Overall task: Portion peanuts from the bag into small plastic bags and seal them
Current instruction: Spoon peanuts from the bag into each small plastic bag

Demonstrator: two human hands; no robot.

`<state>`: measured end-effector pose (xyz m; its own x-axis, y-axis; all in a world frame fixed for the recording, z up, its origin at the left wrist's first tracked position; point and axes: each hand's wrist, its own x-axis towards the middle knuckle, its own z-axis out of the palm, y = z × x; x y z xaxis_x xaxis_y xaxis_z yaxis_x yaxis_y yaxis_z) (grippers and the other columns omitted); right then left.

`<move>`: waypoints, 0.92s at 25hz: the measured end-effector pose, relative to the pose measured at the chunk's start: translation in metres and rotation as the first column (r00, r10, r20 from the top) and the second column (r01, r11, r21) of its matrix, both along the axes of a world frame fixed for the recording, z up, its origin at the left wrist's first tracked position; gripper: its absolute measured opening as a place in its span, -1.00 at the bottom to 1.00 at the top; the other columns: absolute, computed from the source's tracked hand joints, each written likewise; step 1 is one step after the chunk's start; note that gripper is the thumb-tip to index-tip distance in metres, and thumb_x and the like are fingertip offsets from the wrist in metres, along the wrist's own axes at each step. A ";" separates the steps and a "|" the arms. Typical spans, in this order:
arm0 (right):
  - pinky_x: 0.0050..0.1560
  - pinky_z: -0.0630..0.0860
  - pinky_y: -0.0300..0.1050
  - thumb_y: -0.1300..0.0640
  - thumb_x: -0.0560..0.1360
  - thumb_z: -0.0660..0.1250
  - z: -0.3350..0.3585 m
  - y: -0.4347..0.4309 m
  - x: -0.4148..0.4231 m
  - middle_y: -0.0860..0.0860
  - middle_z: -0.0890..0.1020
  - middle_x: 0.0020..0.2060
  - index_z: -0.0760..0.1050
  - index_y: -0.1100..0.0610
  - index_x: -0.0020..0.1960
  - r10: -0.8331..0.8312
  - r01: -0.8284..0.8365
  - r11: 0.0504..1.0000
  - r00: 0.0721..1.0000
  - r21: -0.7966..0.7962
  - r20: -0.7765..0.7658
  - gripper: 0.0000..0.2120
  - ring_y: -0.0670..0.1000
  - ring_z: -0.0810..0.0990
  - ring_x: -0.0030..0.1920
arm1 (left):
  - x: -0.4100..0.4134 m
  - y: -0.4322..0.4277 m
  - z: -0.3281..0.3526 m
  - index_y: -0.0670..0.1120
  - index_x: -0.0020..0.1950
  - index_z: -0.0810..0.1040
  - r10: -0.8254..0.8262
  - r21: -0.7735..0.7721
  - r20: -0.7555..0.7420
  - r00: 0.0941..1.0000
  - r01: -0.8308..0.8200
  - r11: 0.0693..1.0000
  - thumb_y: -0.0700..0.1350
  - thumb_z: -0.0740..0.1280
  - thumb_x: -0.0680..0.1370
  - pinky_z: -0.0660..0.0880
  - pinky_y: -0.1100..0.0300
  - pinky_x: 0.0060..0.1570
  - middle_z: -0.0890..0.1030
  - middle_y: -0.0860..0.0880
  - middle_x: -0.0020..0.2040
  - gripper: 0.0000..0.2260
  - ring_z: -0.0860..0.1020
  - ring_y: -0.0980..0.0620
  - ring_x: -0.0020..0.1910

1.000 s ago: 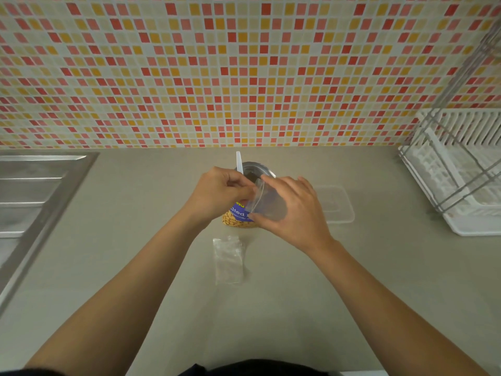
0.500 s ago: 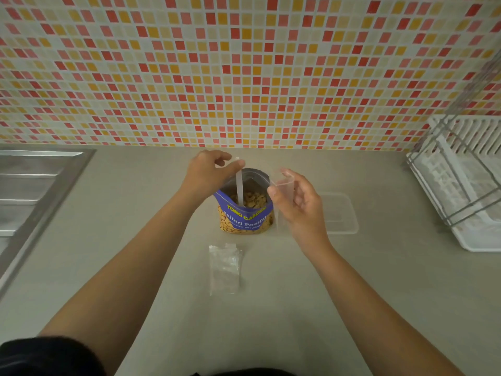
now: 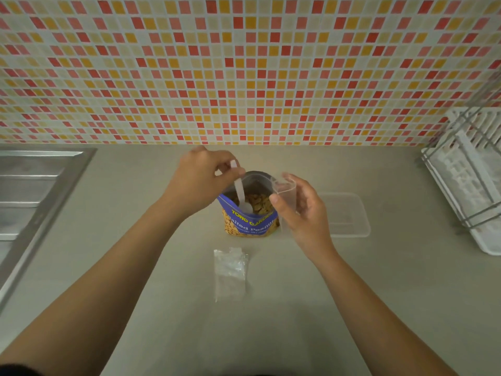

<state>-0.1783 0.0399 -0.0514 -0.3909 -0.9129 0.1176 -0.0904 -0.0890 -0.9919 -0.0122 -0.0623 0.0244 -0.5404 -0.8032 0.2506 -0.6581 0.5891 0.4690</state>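
A blue and yellow peanut bag (image 3: 250, 222) stands open on the counter, with peanuts showing inside. My left hand (image 3: 199, 183) pinches the handle of a white plastic spoon (image 3: 240, 192) whose bowl dips into the bag's mouth. Just right of the bag, my right hand (image 3: 303, 213) holds a small clear plastic bag (image 3: 284, 196) upright with its mouth open. A pile of empty small clear bags (image 3: 230, 272) lies flat on the counter in front of the peanut bag.
A clear plastic container (image 3: 347, 215) lies on the counter right of my right hand. A white dish rack (image 3: 471, 180) stands at the far right. A steel sink drainboard (image 3: 32, 191) runs along the left. The tiled wall (image 3: 244, 71) rises behind.
My hands came apart over the peanut bag. The left hand took the spoon handle and lowered the spoon into the peanuts. The right hand moved right with the small bag.
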 end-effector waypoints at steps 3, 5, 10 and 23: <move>0.11 0.50 -0.20 -0.01 0.35 0.43 0.000 -0.001 -0.002 -0.15 0.63 0.02 0.46 -0.10 0.15 -0.002 0.002 1.000 1.000 0.009 0.006 -0.61 -0.16 0.60 0.08 | -0.002 0.001 -0.012 -0.07 -0.08 0.61 0.136 -0.078 0.096 0.986 -0.129 0.989 0.02 0.27 0.53 0.40 0.03 -0.06 0.57 0.04 -0.29 -0.80 0.45 -0.05 -0.12; 0.10 0.50 -0.19 -0.03 0.35 0.44 0.001 -0.001 -0.003 -0.15 0.65 -0.02 0.46 -0.12 0.14 0.003 -0.003 1.000 1.000 0.023 0.000 -0.62 -0.16 0.60 0.06 | -0.009 0.008 -0.029 -0.09 -0.10 0.59 0.216 0.070 0.158 0.964 -0.229 0.971 0.02 0.23 0.55 0.37 0.03 -0.05 0.49 0.05 -0.34 -0.77 0.47 -0.08 -0.11; 0.09 0.50 -0.21 -0.07 0.35 0.43 0.002 0.000 -0.008 -0.15 0.64 0.02 0.47 -0.10 0.16 0.030 -0.028 0.997 0.999 0.066 -0.039 -0.60 -0.18 0.59 0.07 | -0.013 0.010 -0.042 -0.10 -0.16 0.60 0.394 0.274 0.042 0.918 -0.390 0.879 -0.04 0.22 0.56 0.43 -0.08 0.04 0.57 -0.05 -0.28 -0.77 0.49 -0.08 -0.13; -0.01 0.45 -0.38 -0.12 0.32 0.45 0.015 -0.001 -0.020 -0.14 0.57 0.08 0.48 -0.02 0.23 -0.031 0.070 0.991 0.946 0.111 -0.322 -0.49 -0.16 0.53 0.06 | 0.003 -0.007 -0.033 -0.16 -0.03 0.59 0.633 0.632 -0.337 0.697 -0.331 0.701 -0.10 0.21 0.58 0.33 0.20 -0.15 0.57 0.05 -0.26 -0.80 0.46 0.14 -0.19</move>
<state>-0.1982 0.0388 -0.0361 -0.3969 -0.9079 0.1350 -0.4055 0.0414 -0.9132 -0.0097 -0.0695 -0.0086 0.0485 -0.9875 -0.1500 -0.3551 -0.1574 0.9215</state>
